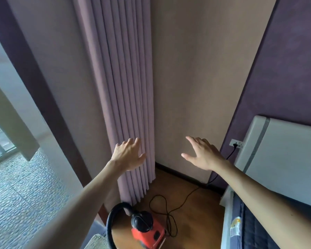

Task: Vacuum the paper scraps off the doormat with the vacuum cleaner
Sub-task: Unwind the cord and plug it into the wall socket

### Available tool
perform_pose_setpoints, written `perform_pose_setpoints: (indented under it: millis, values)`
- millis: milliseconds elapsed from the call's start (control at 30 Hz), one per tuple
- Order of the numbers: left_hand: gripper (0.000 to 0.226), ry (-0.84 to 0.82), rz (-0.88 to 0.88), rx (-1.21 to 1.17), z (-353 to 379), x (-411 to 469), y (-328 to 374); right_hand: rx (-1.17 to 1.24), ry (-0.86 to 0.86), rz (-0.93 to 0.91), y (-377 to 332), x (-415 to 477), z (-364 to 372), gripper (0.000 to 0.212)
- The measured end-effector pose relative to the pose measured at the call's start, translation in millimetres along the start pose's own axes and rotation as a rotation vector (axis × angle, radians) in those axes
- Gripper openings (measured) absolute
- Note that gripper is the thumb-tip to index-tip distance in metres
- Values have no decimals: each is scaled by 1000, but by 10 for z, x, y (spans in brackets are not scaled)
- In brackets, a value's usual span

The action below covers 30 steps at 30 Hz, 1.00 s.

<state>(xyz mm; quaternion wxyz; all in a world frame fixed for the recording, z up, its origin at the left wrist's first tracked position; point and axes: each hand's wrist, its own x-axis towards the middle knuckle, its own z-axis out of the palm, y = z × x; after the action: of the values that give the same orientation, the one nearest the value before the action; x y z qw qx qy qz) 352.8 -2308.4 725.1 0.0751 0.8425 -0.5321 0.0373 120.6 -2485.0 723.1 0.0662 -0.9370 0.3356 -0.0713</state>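
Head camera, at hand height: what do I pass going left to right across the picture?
pebbled floor → left hand → right hand → wall socket, with a black plug in it → headboard. The curtain and the vacuum cleaner overlap the hands, so I left them out.

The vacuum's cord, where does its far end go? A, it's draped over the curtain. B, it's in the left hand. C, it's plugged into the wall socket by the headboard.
C: the cord loops over the floor by the vacuum, then rises to a plug in the socket beside the headboard.
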Motion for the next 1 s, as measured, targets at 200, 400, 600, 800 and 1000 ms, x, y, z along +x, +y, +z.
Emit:
perform_pose_setpoints:
  millis: [200,400,600,800,1000]
  values:
    - [61,-29,45,-3,143,-175,-354,20,11,67,-302,-182,193,77]
    - [60,-73,107,-12,399,-248,-329,23,-19,115,-334,-364,430,77]
    - [63,-130,120,-35,824,-272,-177,49,-74,126,-165,-486,798,77]
    - [54,-206,98,-58,1323,-328,-7,57,-141,145,4,-602,1280,73]
    - [57,-288,80,-63,1810,-423,133,83,-253,166,215,-675,1850,72]
